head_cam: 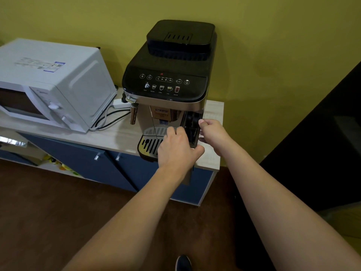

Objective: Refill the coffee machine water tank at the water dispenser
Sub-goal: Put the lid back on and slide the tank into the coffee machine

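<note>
A black and silver coffee machine (168,79) stands on a light wooden counter (109,137), at its right end. The dark water tank (191,124) sits in the machine's front right corner, between my two hands. My left hand (175,147) grips the tank's lower front, thumb under its bottom edge. My right hand (212,133) holds the tank's right side, fingers curled at its upper edge. Whether the tank has slid out at all is hard to tell. No water dispenser is in view.
A white microwave (52,83) stands left of the machine, with cables (109,118) and a power strip (120,103) between them. Blue cabinet doors (101,163) sit below the counter. A dark panel (322,143) rises at the right. Brown floor lies below.
</note>
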Demonstrator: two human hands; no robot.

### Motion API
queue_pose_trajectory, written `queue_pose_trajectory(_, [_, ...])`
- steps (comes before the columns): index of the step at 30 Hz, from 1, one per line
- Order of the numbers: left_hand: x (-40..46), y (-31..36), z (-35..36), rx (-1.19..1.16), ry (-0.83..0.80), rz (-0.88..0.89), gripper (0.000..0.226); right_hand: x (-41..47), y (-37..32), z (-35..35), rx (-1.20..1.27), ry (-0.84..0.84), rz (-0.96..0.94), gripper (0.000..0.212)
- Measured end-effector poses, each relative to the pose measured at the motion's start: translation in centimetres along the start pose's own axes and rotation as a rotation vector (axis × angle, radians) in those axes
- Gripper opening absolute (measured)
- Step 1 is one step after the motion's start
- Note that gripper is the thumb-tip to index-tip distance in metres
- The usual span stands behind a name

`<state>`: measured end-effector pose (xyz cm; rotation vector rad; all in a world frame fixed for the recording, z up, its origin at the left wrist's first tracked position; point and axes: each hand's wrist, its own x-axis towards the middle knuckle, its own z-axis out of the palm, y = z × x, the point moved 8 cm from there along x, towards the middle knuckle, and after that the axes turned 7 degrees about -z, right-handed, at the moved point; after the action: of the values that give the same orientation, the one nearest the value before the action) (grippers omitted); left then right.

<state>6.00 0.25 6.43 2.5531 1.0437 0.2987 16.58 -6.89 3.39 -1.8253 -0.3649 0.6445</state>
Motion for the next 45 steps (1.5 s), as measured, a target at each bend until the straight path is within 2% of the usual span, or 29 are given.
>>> queue_pose_trajectory(2, [0.9,0.3,0.2,-0.003,0.005,0.007,0.056,0.8,-0.1,-0.1,0.016,0.018,-0.009,0.029])
queue_pose_trajectory(7, [1.8,0.3,0.9,0.002,-0.006,0.05,0.054,1.9,0.5,-0.6,0.1,0.015,0.011,0.02])
queue_pose_trajectory(14, [2.5,0.3,0.9,-0.034,0.051,0.055,0.056,4.3,2.1,-0.8,0.188,0.005,-0.002,0.029])
queue_pose_trajectory(21, [3.5,0.3,1.4,-0.07,0.129,0.055,0.057,6.4,3.5,-1.3,0.251,-0.041,-0.122,0.029])
queue_pose_trajectory(26, [3.4,-0.1,1.5,-0.097,0.143,0.029,0.061,5.2,8.4,0.2,0.329,-0.143,-0.14,0.045])
queue_pose_trajectory(30, [3.3,0.1,1.2,-0.063,0.113,0.052,0.057,1.5,8.9,1.1,0.318,-0.106,-0.24,0.038])
queue_pose_trajectory(33, [3.7,0.0,0.9,-0.002,0.021,0.154,0.052,-1.8,8.5,1.3,0.179,-0.039,-0.31,0.043])
queue_pose_trajectory(36, [3.0,-0.6,0.3,-0.021,-0.182,0.324,0.05,-3.9,7.5,1.1,-0.027,0.012,-0.376,0.044])
queue_pose_trajectory(38, [1.7,-1.3,-0.1,0.031,-0.26,0.425,0.052,-4.6,7.2,1.0,-0.106,0.016,-0.385,0.047])
queue_pose_trajectory(42, [0.6,-2.6,0.1,0.192,-0.2,0.556,0.057,-5.4,7.2,2.1,-0.167,-0.07,-0.378,0.065])
queue_pose_trajectory(45, [1.3,-2.6,-0.1,0.167,-0.146,0.603,0.044,-5.4,6.4,2.2,-0.331,0.014,-0.454,0.049])
